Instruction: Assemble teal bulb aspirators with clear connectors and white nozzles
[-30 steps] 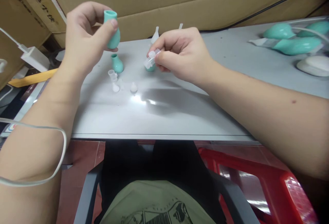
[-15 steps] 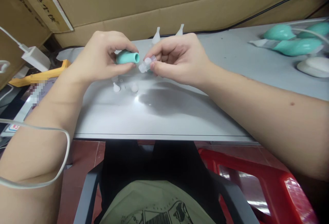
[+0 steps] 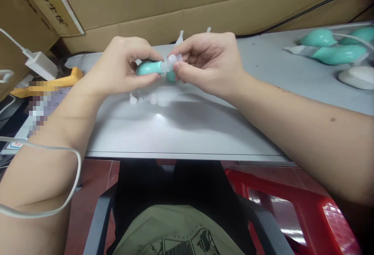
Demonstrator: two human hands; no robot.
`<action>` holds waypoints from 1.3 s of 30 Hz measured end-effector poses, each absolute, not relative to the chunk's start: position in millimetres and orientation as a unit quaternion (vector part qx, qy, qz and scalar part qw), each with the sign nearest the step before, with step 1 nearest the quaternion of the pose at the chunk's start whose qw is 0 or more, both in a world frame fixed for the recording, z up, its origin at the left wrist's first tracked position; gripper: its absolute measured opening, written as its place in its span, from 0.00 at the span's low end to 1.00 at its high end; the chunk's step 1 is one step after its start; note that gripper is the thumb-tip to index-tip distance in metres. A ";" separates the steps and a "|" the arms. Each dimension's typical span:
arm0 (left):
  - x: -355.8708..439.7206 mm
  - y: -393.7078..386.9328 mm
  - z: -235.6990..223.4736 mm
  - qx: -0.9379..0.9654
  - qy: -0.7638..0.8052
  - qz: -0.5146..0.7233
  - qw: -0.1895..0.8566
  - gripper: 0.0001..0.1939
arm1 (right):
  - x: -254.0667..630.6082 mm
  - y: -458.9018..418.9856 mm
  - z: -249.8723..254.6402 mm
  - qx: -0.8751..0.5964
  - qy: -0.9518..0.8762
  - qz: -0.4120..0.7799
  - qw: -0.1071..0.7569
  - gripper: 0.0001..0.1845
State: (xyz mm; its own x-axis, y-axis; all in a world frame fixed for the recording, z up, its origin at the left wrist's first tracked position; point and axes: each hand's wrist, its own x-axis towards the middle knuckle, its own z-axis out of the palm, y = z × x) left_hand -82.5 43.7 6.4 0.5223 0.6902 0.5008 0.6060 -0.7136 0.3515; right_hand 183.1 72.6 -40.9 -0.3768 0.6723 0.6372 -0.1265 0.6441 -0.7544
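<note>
My left hand point(image 3: 130, 64) is closed around a teal squeeze bulb point(image 3: 148, 68), its neck pointing right. Between the thumb and fingertips of my right hand point(image 3: 206, 58) is a clear plastic connector point(image 3: 168, 64) with a round whitish part on top. The connector's left end meets the mouth of the bulb; how far it goes in I cannot tell. Another teal piece point(image 3: 171, 76) shows just below the connector, partly hidden by my right fingers. Small translucent tips point(image 3: 133, 98) and a round whitish piece point(image 3: 154, 98) lie on the table beneath my hands.
Two pointed translucent nozzles point(image 3: 180, 37) stand behind my right hand. Several teal bulbs point(image 3: 339, 52) and a white mouse-like object point(image 3: 357, 77) lie at the right of the grey table point(image 3: 187, 140). A white cable point(image 3: 74, 153) crosses my left forearm. A red stool point(image 3: 280, 192) stands below right.
The connector in my right hand has come up against the bulb's mouth, closing the gap between them. The bulb has turned slightly, and another teal piece now shows below the connector.
</note>
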 end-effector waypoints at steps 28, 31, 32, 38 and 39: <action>-70.8 32.8 1.0 0.835 0.405 0.369 0.053 0.14 | 179.1 80.4 -46.3 -0.150 -0.724 0.377 0.558 0.21; -70.3 31.7 1.5 0.834 0.408 0.369 0.046 0.14 | 181.4 79.7 -47.0 -0.179 -0.735 0.355 0.549 0.21; -70.4 31.5 1.9 0.837 0.401 0.370 0.043 0.13 | 182.4 80.0 -47.4 -0.188 -0.739 0.349 0.545 0.20; -75.8 35.9 3.8 0.860 0.385 0.334 0.024 0.14 | 188.7 91.1 -51.1 -0.153 -0.772 0.364 0.498 0.11; -76.7 37.1 3.8 0.862 0.385 0.328 0.025 0.14 | 189.4 92.6 -51.9 -0.145 -0.776 0.365 0.493 0.11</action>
State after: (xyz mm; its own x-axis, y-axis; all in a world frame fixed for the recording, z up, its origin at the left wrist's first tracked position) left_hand -76.7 37.1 3.8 0.4888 0.6805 0.5458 0.6479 -0.7022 0.2953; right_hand 189.4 92.6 -51.9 -0.4711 0.5849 0.6602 -0.1354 0.6917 -0.7094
